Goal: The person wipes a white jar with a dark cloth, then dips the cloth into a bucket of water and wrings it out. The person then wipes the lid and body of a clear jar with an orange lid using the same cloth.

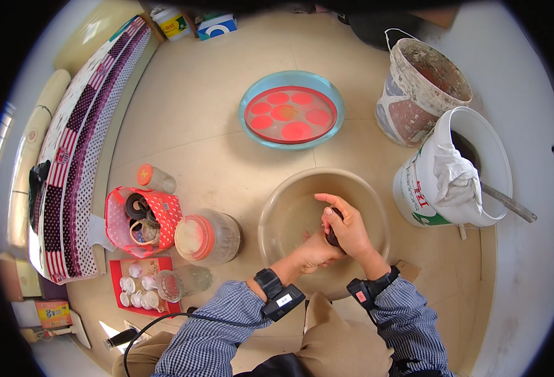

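Both hands meet over a wide beige plastic basin (277,198) on the floor. A small dark, rounded object (334,231) shows between them; what it is I cannot tell. My right hand (350,231) curls over this object with its thumb on top, and its index finger points out to the left. My left hand (317,252) lies below and to the left, pressed against the same object, its fingers mostly hidden by the right hand. The inside of the basin looks wet, with a few small reddish bits in it.
Left of the basin stand a lidded jar (215,238), a red dotted bag (166,212), a glass jar (187,282) and a red box (117,282) of white cups. Beyond is a blue basin (296,77) with a red tray. Two buckets (409,188) (404,110) stand right.
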Demonstrator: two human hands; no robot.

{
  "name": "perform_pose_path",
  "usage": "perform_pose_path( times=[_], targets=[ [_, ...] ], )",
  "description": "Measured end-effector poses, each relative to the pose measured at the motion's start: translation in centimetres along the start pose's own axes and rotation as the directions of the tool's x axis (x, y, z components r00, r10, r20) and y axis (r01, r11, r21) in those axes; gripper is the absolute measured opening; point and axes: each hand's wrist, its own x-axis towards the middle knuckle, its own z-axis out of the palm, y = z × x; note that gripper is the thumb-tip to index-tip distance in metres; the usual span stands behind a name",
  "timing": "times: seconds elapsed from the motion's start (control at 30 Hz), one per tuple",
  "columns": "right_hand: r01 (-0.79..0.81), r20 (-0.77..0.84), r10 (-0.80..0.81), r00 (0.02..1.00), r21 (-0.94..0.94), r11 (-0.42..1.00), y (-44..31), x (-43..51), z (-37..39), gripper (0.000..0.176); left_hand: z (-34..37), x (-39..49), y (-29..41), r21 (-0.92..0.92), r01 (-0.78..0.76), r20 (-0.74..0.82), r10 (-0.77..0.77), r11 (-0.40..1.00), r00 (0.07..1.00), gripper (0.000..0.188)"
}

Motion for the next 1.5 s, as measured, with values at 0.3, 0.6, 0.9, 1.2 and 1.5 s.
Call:
perform_pose_path(
  times=[0.3, 0.6, 0.9, 1.2, 1.5],
  targets=[
    [0.069, -0.089, -0.139, 0.986, -0.541, 0.838, 1.8, 2.3, 1.8, 0.018, -0.5, 2.0, -2.9, 0.326, -0.186, -0.335, 0.298, 0.927, 0.894, 0.037],
    [0.024, -0.137, -0.141, 0.981, -0.625, 0.780, 7.8, 4.1, 2.0, 0.016, -4.0, 5.5, -7.2, 0.626, 0.036, -0.376, 0.262, 0.779, 0.889, 0.033],
    [-0.122, -0.225, 0.054, 0.973, -0.299, 0.946, 9.7, 2.5, 0.5, 0.014, -2.0, 4.2, -6.5, 0.705, 0.090, -0.385, 0.273, 0.704, 0.881, 0.067],
    [-0.109, 0.085, 0.088, 0.992, 0.292, 0.950, 2.5, -2.2, -3.2, 0.051, -2.4, -0.3, -1.4, 0.566, -0.279, -0.184, 0.449, 0.776, 0.874, 0.081],
    [-0.044, 0.010, 0.051, 0.999, -0.385, 0.922, -1.8, -2.3, -4.6, 0.037, -1.3, -8.4, 2.8, -0.245, -0.275, -0.095, 0.259, 0.930, 0.961, 0.043]
  ],
)
